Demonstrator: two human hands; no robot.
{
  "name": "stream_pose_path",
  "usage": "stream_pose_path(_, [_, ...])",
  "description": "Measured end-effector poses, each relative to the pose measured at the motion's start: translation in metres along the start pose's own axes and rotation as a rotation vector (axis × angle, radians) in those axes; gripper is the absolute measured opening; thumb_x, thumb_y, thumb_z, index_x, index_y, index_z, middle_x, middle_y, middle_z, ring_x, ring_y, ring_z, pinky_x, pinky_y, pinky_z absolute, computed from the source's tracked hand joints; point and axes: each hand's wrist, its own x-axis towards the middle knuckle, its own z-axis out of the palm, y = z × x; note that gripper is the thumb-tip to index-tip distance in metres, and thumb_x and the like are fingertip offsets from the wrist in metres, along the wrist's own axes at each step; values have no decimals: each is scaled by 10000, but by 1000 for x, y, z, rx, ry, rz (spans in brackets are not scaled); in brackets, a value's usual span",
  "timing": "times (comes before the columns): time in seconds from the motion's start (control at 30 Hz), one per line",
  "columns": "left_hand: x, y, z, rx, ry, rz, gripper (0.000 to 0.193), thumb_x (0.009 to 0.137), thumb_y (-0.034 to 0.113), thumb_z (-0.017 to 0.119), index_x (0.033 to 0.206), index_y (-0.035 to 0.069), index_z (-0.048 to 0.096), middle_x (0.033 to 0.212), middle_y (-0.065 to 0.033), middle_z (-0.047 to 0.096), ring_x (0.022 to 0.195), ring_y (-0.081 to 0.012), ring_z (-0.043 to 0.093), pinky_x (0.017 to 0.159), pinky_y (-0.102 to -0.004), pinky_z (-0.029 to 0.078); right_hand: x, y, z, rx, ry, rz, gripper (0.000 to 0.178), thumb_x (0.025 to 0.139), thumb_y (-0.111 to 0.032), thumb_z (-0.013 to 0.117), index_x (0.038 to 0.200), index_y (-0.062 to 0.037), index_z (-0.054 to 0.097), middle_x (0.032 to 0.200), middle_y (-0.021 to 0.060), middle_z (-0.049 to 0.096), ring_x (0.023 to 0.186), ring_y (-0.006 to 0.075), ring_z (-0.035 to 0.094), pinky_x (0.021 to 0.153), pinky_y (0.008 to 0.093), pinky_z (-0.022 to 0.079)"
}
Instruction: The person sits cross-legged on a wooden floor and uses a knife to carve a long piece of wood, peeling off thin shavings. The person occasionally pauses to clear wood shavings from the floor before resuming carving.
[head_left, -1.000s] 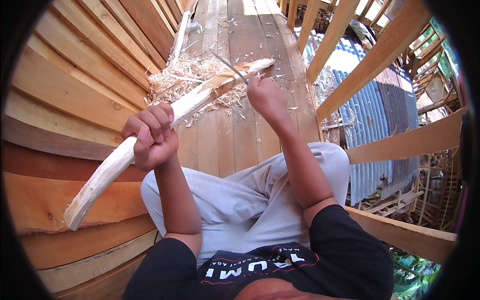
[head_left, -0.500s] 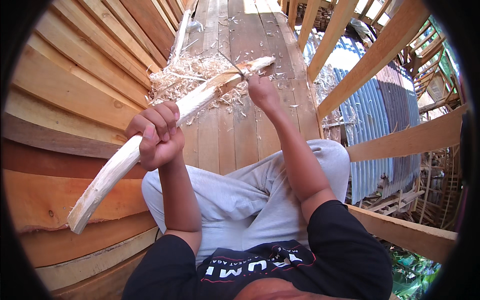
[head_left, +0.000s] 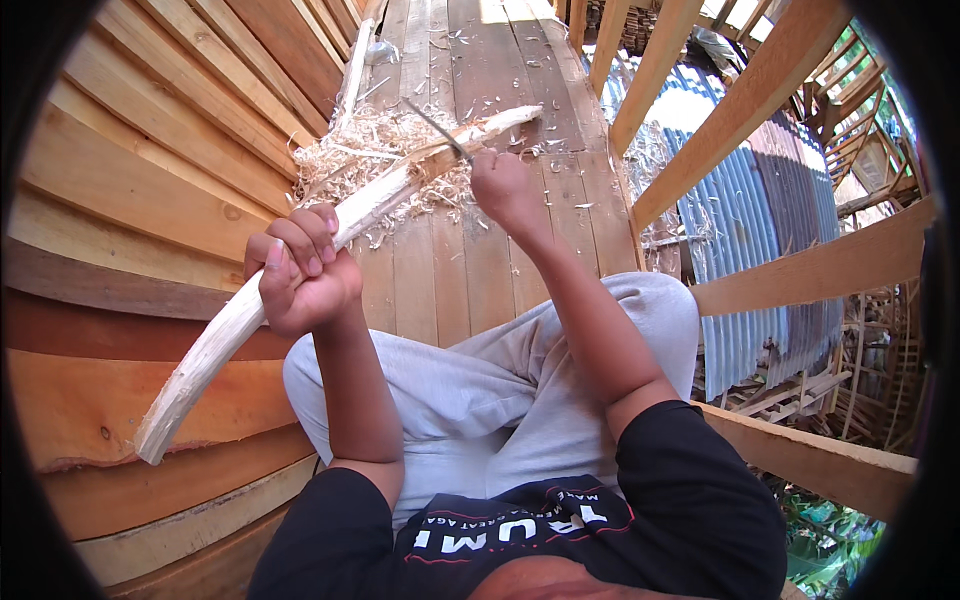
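A long, peeled, pale piece of wood point(head_left: 210, 355) with a slight bend slants from the lower left up to the middle of the floor. My left hand point(head_left: 308, 268) is closed around it near its middle, with the near end sticking out past my fist. My right hand point(head_left: 508, 195) grips a knife point(head_left: 437, 126); its handle is hidden in my fist. The thin dark blade lies across the upper part of the wood, where a cut, yellowish-brown patch shows. Curled wood shavings point(head_left: 345, 150) are heaped behind and beside the wood.
A plank wall point(head_left: 150, 180) rises close on my left. Wooden railing posts point(head_left: 745, 120) stand on the right, with corrugated metal sheets point(head_left: 735, 250) beyond. My crossed legs point(head_left: 470, 390) rest on the plank floor point(head_left: 450, 270). A pale strip of wood point(head_left: 355, 80) lies along the wall.
My right hand and the knife have moved left and slightly nearer to me along the wood. My left hand and the wood have shifted a little left.
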Motion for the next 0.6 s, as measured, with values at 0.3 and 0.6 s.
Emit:
stream_pose_path(0.3, [1, 0, 6, -30, -177, 10, 196, 788, 151, 469, 635, 127, 350, 489, -4, 320, 459, -130, 315, 573, -346, 358, 39, 48, -4, -11, -2, 158, 576, 940, -332, 282, 916, 84, 679, 952, 342, 635, 984, 495, 599, 915, 534, 438])
stream_pose_path(0.6, [6, 0, 1, -71, -357, 16, 196, 776, 141, 512, 640, 116, 373, 502, -11, 366, 462, -128, 334, 562, -340, 357, 43, 61, 0, -15, 71, 133, 589, 939, -353, 293, 830, 83, 674, 893, 327, 643, 923, 486, 616, 877, 529, 455])
